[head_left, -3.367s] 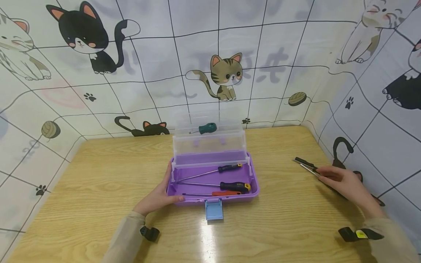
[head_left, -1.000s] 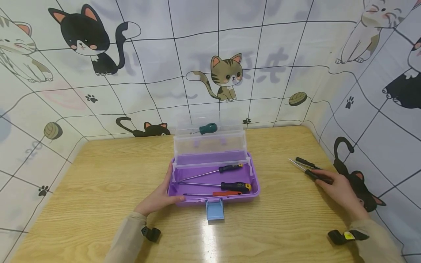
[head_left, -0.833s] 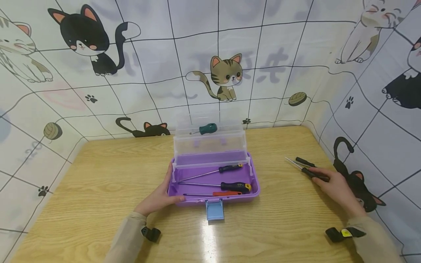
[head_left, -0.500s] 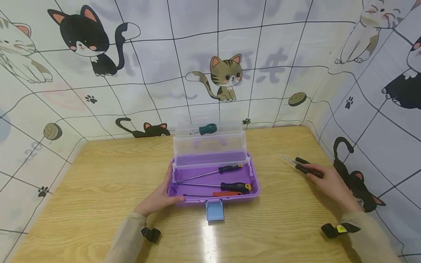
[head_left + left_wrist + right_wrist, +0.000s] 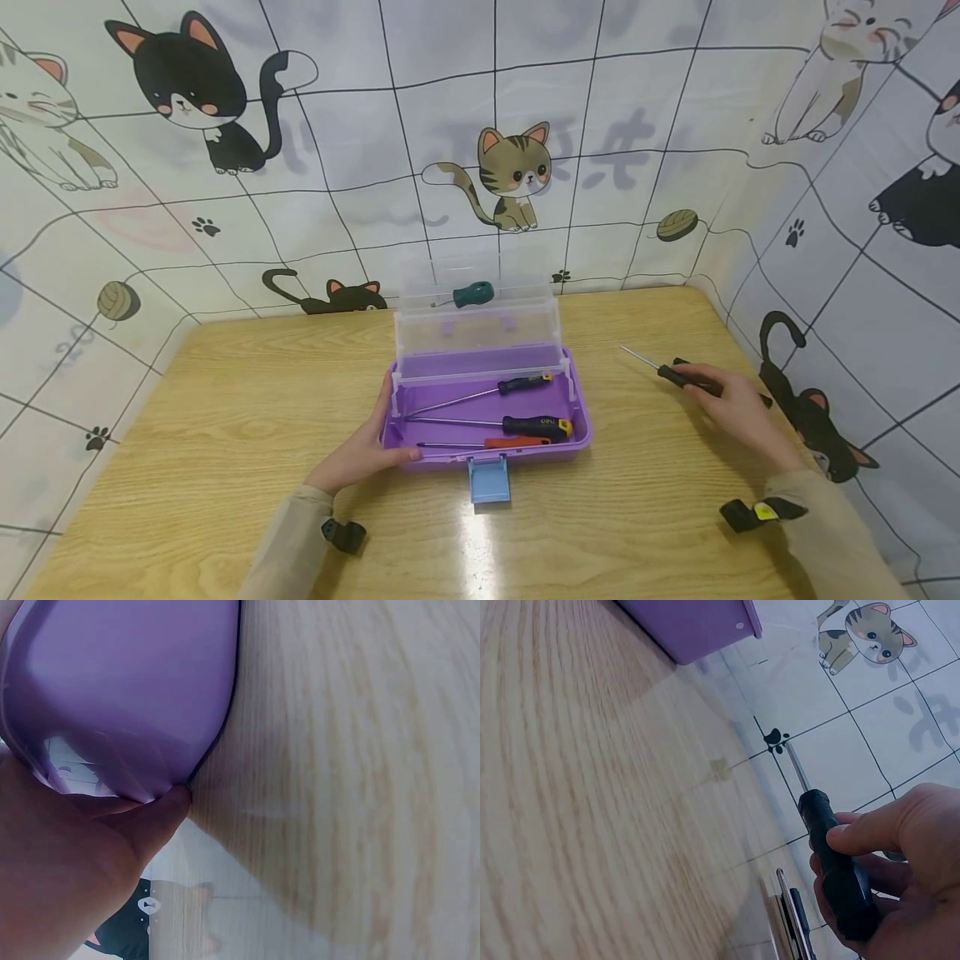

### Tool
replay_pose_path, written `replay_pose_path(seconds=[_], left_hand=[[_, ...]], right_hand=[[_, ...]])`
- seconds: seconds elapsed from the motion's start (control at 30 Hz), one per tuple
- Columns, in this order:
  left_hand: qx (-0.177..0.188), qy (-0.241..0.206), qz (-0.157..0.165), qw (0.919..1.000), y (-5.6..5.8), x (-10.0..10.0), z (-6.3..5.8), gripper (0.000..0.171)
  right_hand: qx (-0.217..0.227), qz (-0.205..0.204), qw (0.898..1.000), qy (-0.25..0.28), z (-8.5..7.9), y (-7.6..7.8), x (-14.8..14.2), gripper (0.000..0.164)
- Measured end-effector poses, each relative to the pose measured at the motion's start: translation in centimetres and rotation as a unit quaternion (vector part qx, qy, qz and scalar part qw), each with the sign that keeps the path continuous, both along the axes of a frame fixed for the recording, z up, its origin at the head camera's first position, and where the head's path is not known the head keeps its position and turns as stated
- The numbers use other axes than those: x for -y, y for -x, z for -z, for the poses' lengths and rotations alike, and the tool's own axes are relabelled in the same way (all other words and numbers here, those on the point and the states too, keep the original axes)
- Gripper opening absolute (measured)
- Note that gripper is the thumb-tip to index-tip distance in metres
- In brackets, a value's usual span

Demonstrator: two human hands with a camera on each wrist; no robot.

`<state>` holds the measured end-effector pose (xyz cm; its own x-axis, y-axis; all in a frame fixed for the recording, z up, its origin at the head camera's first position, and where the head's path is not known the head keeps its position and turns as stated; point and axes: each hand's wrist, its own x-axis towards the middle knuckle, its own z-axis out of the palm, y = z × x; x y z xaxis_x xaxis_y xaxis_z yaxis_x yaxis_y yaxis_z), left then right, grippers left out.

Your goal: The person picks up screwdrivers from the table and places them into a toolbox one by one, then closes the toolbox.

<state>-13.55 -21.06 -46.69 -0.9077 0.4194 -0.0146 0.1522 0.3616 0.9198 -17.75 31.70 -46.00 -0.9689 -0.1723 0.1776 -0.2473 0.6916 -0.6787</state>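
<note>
A purple toolbox [image 5: 543, 456] stands mid-table, its clear lid raised. My left hand [image 5: 360, 454] grips the box's left end, thumb at the front corner; the left wrist view shows the hand [image 5: 67, 855] against the glossy purple wall [image 5: 150, 667]. Inside lie two black-and-yellow screwdrivers [image 5: 536, 427] and an orange-handled one [image 5: 517, 442]. To the right of the box, my right hand [image 5: 738, 408] holds a black-handled screwdriver [image 5: 836, 862], thumb along the handle, its metal shaft pointing left. Behind that hand lies another dark tool [image 5: 765, 401], mostly hidden.
A green-handled screwdriver [image 5: 474, 293] rests at the lid behind the box. The blue latch [image 5: 490, 481] hangs down in front. Cat-printed sheeting [image 5: 337, 200] rises behind and beside the wooden table [image 5: 225, 467]. Dark and metal tools [image 5: 799, 907] lie below my right hand.
My right hand was over the tools at the right; it now holds the black screwdriver and has moved left with it. The left hand stays on the toolbox.
</note>
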Motion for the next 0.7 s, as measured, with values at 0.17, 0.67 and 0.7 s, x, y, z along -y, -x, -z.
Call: replay_pose_path(seconds=[0.17,0.67,0.7], left_hand=[[0.0,-0.002,0.001,1.0,0.1,0.0,0.1,0.122],[0.0,-0.016,0.006,0.9999,0.1,-0.1,0.1,0.122],[0.0,-0.016,0.006,0.9998,0.1,-0.1,0.1,0.122]], right_hand=[[0.003,-0.009,1.0,0.002,-0.4,0.3,0.5,0.032],[0.031,-0.008,0.999,0.008,-1.7,0.9,2.2,0.031],[0.028,-0.01,1.0,0.008,-1.8,0.9,2.3,0.031]])
